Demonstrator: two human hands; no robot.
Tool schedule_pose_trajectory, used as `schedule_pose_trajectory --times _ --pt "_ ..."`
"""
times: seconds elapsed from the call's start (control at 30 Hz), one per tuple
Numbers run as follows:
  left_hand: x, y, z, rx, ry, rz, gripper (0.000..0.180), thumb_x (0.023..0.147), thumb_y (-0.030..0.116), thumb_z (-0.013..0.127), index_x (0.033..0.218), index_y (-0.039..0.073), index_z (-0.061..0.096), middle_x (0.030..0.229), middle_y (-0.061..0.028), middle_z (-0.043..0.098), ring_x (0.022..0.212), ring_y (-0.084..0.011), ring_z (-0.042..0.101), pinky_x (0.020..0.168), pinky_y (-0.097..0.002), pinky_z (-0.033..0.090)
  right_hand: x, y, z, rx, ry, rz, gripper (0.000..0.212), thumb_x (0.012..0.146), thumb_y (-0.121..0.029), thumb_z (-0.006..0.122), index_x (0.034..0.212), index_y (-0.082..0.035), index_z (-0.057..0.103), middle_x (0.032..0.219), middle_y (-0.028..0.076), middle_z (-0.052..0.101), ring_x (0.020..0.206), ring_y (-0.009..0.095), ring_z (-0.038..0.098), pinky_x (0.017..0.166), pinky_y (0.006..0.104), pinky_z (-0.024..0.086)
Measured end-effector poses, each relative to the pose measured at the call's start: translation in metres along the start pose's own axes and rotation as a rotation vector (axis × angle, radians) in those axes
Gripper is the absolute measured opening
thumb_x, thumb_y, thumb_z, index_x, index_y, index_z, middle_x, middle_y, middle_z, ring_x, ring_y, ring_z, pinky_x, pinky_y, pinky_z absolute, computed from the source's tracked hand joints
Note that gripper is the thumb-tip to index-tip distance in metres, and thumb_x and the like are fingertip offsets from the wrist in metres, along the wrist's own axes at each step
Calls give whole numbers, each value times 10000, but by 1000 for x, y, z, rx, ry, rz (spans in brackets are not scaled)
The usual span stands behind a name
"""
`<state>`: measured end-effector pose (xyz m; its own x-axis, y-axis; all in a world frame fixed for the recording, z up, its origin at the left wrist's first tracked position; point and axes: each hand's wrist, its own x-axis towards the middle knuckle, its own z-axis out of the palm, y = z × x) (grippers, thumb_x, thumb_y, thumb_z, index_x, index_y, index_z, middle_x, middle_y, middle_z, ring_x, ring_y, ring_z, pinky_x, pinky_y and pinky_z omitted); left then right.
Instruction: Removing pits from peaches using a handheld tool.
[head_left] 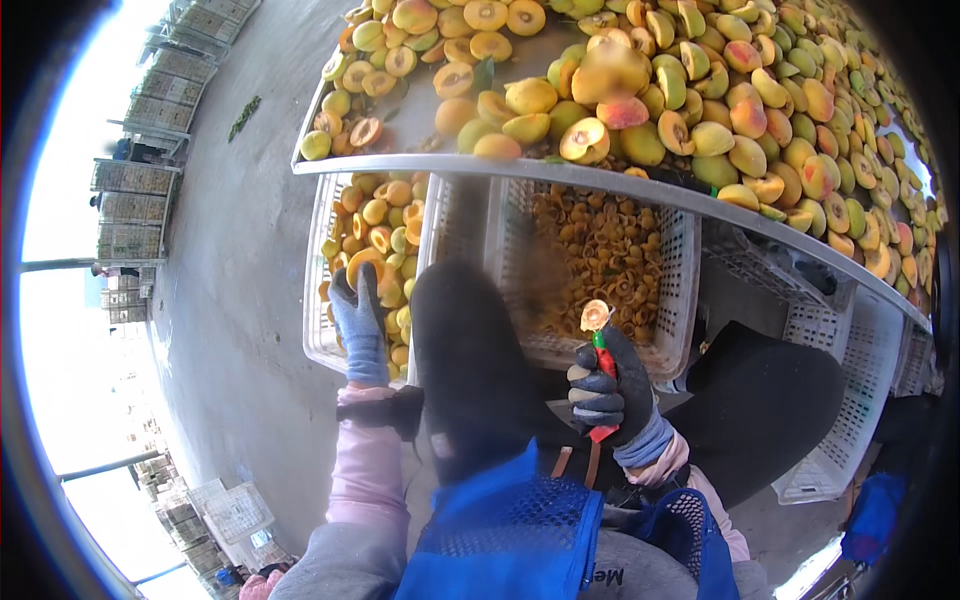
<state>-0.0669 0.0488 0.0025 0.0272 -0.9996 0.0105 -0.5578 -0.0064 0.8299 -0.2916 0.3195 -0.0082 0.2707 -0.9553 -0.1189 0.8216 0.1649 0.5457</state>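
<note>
My left hand point(359, 318), in a blue-grey glove, is closed around a hollowed peach half point(366, 264). It is over a white crate point(318, 345) of peach halves point(376, 212) on the left. In my right hand point(612, 388), wearing a dark grey glove, is a pitting tool point(604, 356) with a red and green handle, held upright. A peach pit point(595, 315) with flesh around it sits at the tool's upper end and hides most of its tip. Behind that hand, a second white crate point(684, 290) between my knees holds many scooped-out pits point(600, 240).
A metal-edged table point(560, 172) heaped with halved peaches point(745, 110) spans the far side, above the crates. White plastic crates point(835, 400) stand at the right. Stacked crates point(135, 205) line the far left beyond the concrete floor point(230, 290).
</note>
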Motion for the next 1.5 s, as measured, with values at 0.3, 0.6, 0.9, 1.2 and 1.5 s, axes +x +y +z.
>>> schedule_pose_trajectory --times 0.3,0.6,0.9,1.2,1.5 --pt "-7 161 117 532 -107 901 421 756 371 695 1044 77 607 904 -122 633 857 -326 585 811 -397 465 6 -8 9 -292 221 -143 456 934 -496 425 863 -73 580 535 -42 330 366 68 266 332 209 237" --pt "66 188 157 826 -919 932 489 790 486 614 1104 113 586 1033 -149 606 989 -336 576 849 -426 452 9 -24 19 -477 486 -324 460 907 -539 450 846 -92 542 530 -48 347 377 58 278 333 208 226" --pt "-44 165 135 -133 -942 530 309 836 219 629 1050 -4 618 833 -149 652 765 -236 645 707 -322 488 -8 -5 70 -695 182 -344 452 928 -486 446 874 -49 549 507 -5 415 356 80 356 341 221 290" --pt "-112 135 96 -41 -841 353 344 930 275 502 987 -45 614 744 -102 622 675 -138 573 619 -282 455 4 0 70 -1119 551 -798 217 885 -159 603 1042 -47 506 626 15 528 426 67 453 422 194 386" --pt "-148 140 104 -420 -807 203 324 939 294 495 1031 -9 568 864 -73 611 740 -140 585 672 -275 470 9 19 61 -1188 554 -888 200 890 -156 595 1028 -49 498 724 16 535 598 46 510 498 198 422"
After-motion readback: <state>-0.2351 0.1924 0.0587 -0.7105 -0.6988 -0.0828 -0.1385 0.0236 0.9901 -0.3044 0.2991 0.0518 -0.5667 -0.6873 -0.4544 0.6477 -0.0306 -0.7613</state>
